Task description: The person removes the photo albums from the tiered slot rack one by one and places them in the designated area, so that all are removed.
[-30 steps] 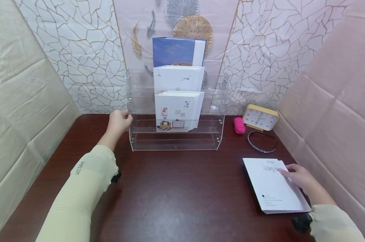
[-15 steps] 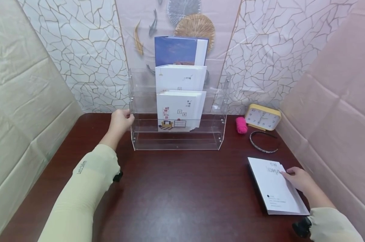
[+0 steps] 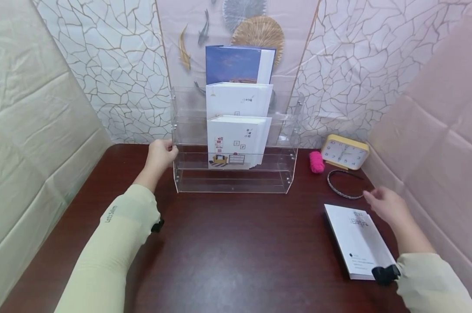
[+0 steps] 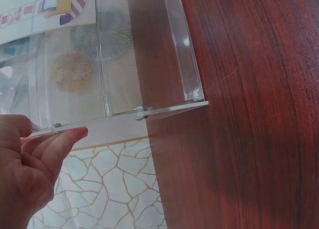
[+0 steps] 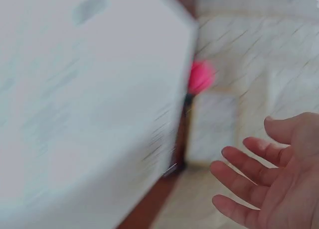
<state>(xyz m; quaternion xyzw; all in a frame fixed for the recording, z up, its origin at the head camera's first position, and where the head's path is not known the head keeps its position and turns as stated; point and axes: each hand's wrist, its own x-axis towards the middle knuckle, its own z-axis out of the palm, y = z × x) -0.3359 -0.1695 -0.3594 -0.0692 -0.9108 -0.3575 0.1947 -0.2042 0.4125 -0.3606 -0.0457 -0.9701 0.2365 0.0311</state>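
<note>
Head view, brown table, crackle-patterned backdrop, left hand pinching rack, right hand, fingers spread

Pink yarn and a yellow clock sit behind a headband.

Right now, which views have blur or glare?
Right wrist: the book, pink bundle and clock are smeared, likely motion blur, while the right grip is clearer; left wrist: mostly crisp, small highlights on the clear rack; head: pale sheen on the near part of the tabletop.
</note>
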